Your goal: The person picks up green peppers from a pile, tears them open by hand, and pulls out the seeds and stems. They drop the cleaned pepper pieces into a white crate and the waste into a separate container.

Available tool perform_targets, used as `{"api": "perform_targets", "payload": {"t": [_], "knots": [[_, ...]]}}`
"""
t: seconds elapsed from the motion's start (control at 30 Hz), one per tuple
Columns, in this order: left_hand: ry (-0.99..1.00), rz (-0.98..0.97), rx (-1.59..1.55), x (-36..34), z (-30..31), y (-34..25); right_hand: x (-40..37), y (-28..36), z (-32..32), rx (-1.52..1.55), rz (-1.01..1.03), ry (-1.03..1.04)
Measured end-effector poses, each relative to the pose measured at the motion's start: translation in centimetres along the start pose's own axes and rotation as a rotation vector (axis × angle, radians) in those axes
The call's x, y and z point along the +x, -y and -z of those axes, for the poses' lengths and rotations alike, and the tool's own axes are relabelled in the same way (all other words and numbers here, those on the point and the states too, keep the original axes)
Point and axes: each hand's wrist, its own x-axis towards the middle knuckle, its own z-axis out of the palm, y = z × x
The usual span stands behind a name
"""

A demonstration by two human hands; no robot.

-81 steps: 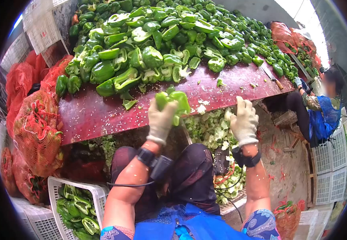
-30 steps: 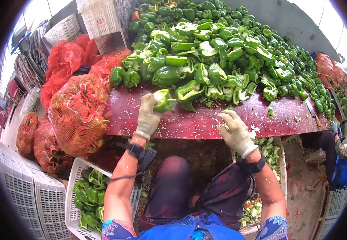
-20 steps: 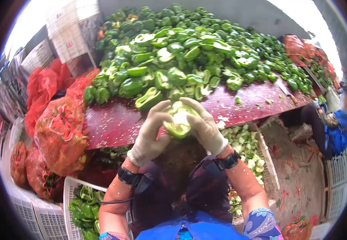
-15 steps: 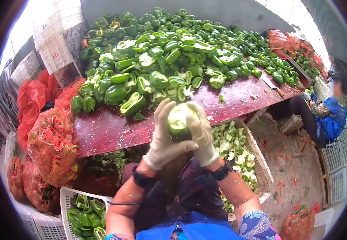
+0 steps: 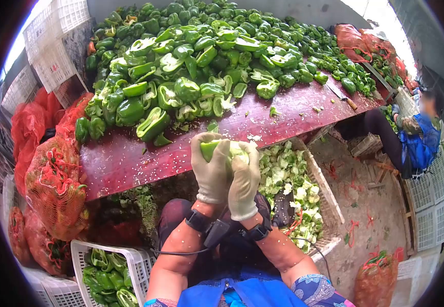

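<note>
Both gloved hands at frame centre, pressed together round 1 green bell pepper (image 5: 213, 149)
Left hand (image 5: 212, 171): fingers curled over the pepper's top and left side, gripping it
Right hand (image 5: 243, 181): closed against its right side, thumb area on the pale cut flesh; grip looks firm
Pepper is held in the air, just below the near edge of the dark red table (image 5: 125, 158), above the person's lap
Upper half of frame: big heap of green peppers (image 5: 206, 56) on the table, whole ones and split ones mixed; white seeds scattered on the bare board
Right of the hands: bin of pale cores and trimmings (image 5: 289, 174)
Lower left: white plastic crate (image 5: 136, 256) with split peppers in it
Left edge: red mesh sacks (image 5: 53, 184) with peppers inside, leaning on the table end
Upper right: knife (image 5: 340, 94) lying flat on the table, well apart from the hands
Far right: a 2nd person in blue (image 5: 417, 146), seated, hands not clear
</note>
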Motion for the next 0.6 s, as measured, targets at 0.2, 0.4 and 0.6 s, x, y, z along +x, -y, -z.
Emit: {"api": "perform_targets", "payload": {"t": [0.2,0.4,0.6], "knots": [[-0.033,0.203,-0.230,1.2,1.0,1.7,-0.3,-2.0,1.0,-0.064,-0.001,0.088],[0.438,0.103,0.050,3.5,3.7,1.4,4.9,0.7,6.5,-0.569,0.167,0.332],[0.458,0.135,0.128,2.6,3.2,1.5,7.8,0.2,7.0,-0.407,0.141,0.842]]}}
